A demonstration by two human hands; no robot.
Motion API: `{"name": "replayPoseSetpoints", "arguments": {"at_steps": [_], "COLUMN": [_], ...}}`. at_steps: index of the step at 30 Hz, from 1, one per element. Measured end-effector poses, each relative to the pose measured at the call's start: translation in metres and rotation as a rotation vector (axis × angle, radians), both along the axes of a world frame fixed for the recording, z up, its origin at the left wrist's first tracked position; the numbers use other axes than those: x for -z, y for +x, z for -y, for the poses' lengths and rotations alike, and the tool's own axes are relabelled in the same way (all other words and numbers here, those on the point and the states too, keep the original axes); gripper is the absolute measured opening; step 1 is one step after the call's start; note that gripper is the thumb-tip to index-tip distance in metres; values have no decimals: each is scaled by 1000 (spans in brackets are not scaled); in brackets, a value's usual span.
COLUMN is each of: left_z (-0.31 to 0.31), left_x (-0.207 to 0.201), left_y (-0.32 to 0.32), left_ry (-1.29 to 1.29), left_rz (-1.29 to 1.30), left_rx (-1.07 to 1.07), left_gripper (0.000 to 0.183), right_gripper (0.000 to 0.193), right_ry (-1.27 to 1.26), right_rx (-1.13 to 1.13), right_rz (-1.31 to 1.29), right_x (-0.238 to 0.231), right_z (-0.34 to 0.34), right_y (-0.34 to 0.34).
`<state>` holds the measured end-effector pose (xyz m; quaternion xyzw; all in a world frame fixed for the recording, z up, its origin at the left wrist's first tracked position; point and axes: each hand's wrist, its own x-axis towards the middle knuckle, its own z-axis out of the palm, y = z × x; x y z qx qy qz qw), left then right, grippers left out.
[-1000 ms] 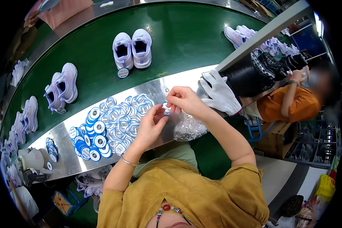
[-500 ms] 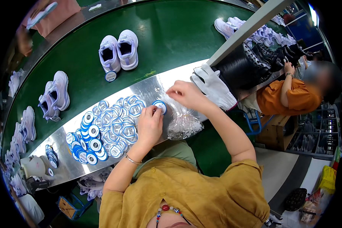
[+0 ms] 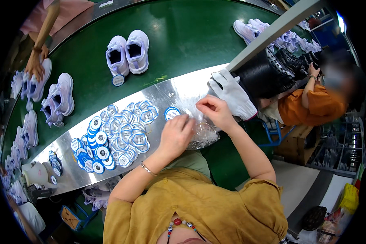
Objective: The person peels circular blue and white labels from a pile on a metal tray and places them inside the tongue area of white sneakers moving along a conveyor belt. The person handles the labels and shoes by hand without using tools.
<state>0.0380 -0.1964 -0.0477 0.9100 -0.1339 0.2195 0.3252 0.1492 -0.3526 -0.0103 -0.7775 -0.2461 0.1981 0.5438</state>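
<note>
My left hand [image 3: 176,135] is over the metal ledge at the near side of a bundle of thin clear plastic strands [image 3: 186,105]; its fingertips are smeared by motion. Just beyond them lies a round blue-and-white tag [image 3: 172,114]. My right hand [image 3: 216,112] is pinched at the right of the strands; anything between thumb and finger is too small to make out. Under both hands sits a clear plastic bag [image 3: 205,136]. To the left spreads a heap of round tags, some blue-rimmed white [image 3: 126,136], others with dark centres [image 3: 103,153].
White-lilac shoes [image 3: 136,53] stand on the green belt [image 3: 183,36], one with a tag hanging at its heel. A white glove [image 3: 234,95] and black boots [image 3: 258,75] are at right, near a grey post [image 3: 272,34]. A co-worker's hand [image 3: 35,67] touches shoes at far left.
My left hand has left the round tag and moved right to the strands. My right hand has shifted right and slightly nearer. A co-worker's hand has come down onto shoes at far left.
</note>
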Motion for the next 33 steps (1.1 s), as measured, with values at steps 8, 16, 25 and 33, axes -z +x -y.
{"name": "replayPoseSetpoints", "arguments": {"at_steps": [8, 16, 25, 33], "left_z": [9, -62, -91, -96], "left_x": [3, -5, -5, -2], "left_y": [-5, -19, -16, -35], "left_ry": [90, 128, -3, -846], "left_rz": [-115, -82, -271, -490], "left_rx": [12, -529, -507, -391], "left_gripper": [37, 20, 31, 14], "right_gripper": [6, 10, 14, 14], "right_ry": [661, 230, -53, -55], "right_rx": [274, 40, 19, 40], "right_rz": [48, -281, 11, 129], "right_x": [-40, -17, 17, 21], "right_z": [-36, -62, -91, -108], "right_y": [9, -28, -54, -71]}}
